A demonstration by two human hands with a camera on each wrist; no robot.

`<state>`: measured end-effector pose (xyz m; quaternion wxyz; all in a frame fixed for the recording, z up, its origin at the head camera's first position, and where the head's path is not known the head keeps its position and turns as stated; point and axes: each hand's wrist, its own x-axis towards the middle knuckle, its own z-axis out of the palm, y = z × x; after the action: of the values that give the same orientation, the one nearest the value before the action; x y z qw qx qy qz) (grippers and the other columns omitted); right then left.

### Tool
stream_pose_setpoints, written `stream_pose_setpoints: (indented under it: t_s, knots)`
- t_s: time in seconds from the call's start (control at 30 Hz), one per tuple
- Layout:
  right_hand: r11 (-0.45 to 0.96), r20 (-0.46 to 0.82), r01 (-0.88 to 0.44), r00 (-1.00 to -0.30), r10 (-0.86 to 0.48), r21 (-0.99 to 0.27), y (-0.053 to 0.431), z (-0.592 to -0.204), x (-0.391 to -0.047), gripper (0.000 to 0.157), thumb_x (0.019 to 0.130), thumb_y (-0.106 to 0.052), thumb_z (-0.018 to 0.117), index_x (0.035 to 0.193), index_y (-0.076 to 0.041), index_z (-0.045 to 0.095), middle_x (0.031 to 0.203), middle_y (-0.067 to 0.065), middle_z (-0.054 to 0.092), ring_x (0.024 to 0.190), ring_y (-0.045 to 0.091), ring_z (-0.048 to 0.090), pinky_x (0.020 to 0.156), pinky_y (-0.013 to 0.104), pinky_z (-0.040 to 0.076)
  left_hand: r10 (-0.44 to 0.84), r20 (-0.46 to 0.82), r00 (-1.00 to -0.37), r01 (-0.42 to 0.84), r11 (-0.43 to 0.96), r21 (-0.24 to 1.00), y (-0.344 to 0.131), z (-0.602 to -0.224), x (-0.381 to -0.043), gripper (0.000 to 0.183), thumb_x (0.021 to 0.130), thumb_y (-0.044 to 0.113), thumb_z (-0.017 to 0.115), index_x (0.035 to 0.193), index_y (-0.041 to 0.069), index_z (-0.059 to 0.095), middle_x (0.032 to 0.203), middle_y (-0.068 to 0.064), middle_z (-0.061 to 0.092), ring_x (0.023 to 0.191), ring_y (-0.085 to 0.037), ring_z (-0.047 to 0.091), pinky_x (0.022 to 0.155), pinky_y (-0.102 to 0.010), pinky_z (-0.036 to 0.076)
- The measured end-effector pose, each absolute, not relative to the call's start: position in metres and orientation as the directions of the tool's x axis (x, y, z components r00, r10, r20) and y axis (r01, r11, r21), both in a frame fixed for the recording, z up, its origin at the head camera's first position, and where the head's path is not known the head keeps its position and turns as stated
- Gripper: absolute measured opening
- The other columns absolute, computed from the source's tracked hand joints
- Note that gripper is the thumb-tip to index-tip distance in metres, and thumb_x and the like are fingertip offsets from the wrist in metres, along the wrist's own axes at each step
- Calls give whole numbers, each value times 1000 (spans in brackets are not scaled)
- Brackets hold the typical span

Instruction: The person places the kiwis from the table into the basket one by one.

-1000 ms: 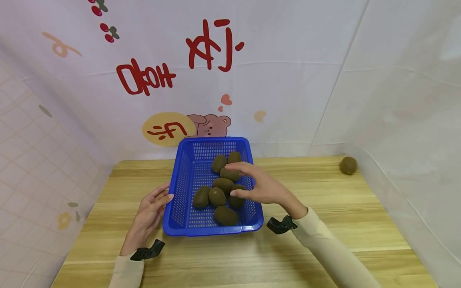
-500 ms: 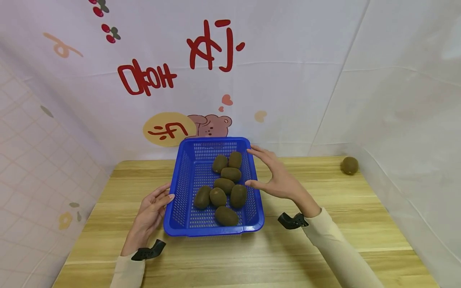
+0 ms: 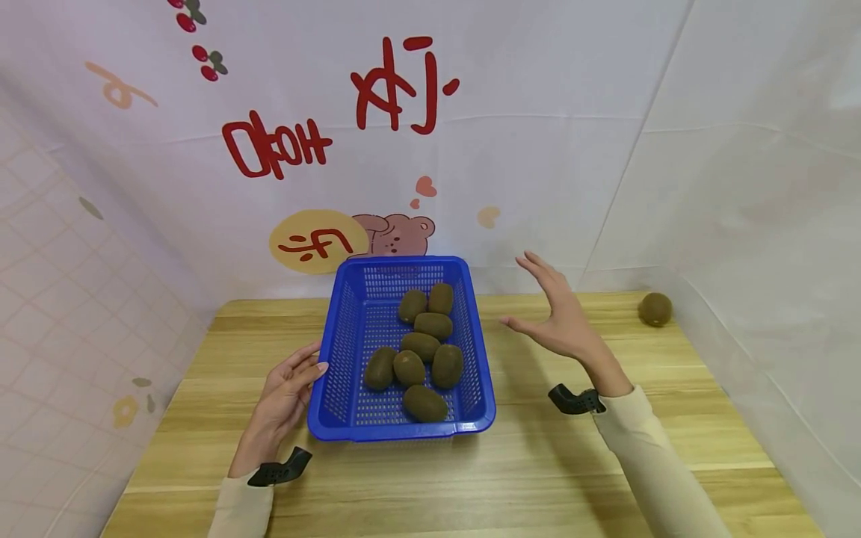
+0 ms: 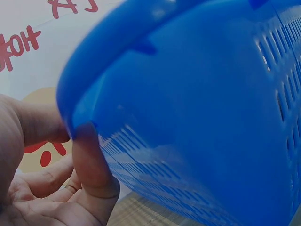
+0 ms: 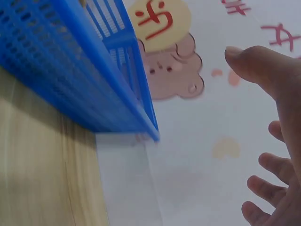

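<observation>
A blue plastic basket [image 3: 339,433] with slotted walls stands on the table, and several brown kiwifruits [image 3: 420,346] lie inside it. At the basket's left side my left hand [image 3: 282,400] pinches the rim, thumb on top and a finger beneath; the left wrist view shows this hold on the rim [image 4: 89,70] up close. My right hand [image 3: 558,314] is in the air to the right of the basket, fingers spread and thumb apart, holding nothing. In the right wrist view, a gap separates this hand [image 5: 282,122] from the basket's side wall.
One more kiwifruit [image 3: 655,309] lies at the table's far right corner, near the white side sheet. The wooden table [image 3: 403,493] meets a white printed backdrop [image 3: 538,149] at the back, and another sheet [image 3: 60,314] borders it on the left.
My right hand has moved right, from above the kiwifruits in the basket, past its right rim, to the air beside it. The left hand keeps its hold on the rim.
</observation>
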<state>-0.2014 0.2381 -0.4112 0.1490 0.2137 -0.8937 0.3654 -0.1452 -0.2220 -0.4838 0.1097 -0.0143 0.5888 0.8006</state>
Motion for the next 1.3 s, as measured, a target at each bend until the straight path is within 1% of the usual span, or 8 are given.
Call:
stream_pose_setpoints:
  t_s: [0.1,0.23,0.5,0.67,0.73,0.87,1.23,1.3]
  knots:
    - [665,392,-437,-891,-229,-606,252,-411,-203,97,81,-30,87,161,-29,32,171,5,24,156,38,21,117,74,26,156,-149,-976,-189,-282,941,-222,-484,-146,67,100,0,62,156,-6,27,112,1,68,100,-9,71,86,-25,62]
    - [685,350,-369,-920,-175,-628,269,-410,-205,98,83,-33,85,163,-29,28,172,4,19,158,37,17,118,75,22,155,-152,-976,-191,-283,940,-222,-484,-146,67,99,-1,62,156,-6,27,112,0,68,100,-9,71,86,-25,62]
    - [708,324,-291,-942,-92,-644,300,-414,-208,99,86,-35,82,164,-32,22,174,6,13,158,42,11,116,79,18,163,-152,-975,-195,-294,936,-222,-485,-146,68,99,-1,62,156,-7,27,113,0,69,100,-10,71,85,-25,63]
    - [718,267,-203,-963,-24,-666,317,-413,-206,100,87,-42,81,164,-37,17,174,-4,6,160,38,9,116,78,19,170,-145,-975,-192,-309,932,-222,-486,-146,67,99,-2,62,156,-6,27,113,0,69,100,-10,72,86,-25,62]
    - [724,251,-176,-968,-4,-667,324,-413,-205,101,87,-43,80,165,-35,16,174,-5,4,160,39,8,116,79,19,171,-142,-975,-191,-313,931,-222,-486,-146,66,99,-3,62,155,-6,28,113,0,69,99,-10,72,86,-25,62]
    - [737,247,-152,-969,22,-659,337,-417,-206,102,88,-45,78,166,-31,13,174,0,1,159,42,6,116,80,16,166,-143,-976,-190,-317,929,-221,-485,-146,64,98,-3,62,154,-5,30,111,-1,69,99,-10,72,85,-25,62]
    - [751,241,-69,-963,123,-656,375,-433,-210,104,90,-50,75,166,-33,7,174,4,-1,159,44,3,117,80,14,157,-175,-972,-215,-296,931,-221,-482,-144,66,99,-2,62,156,-5,29,113,0,68,100,-9,71,87,-25,62]
    - [741,232,-55,-963,138,-669,382,-436,-212,104,90,-49,74,167,-30,6,174,7,-2,159,44,1,117,80,12,158,-177,-971,-218,-295,930,-221,-482,-144,66,99,-2,62,156,-5,28,113,0,68,100,-9,71,87,-26,62]
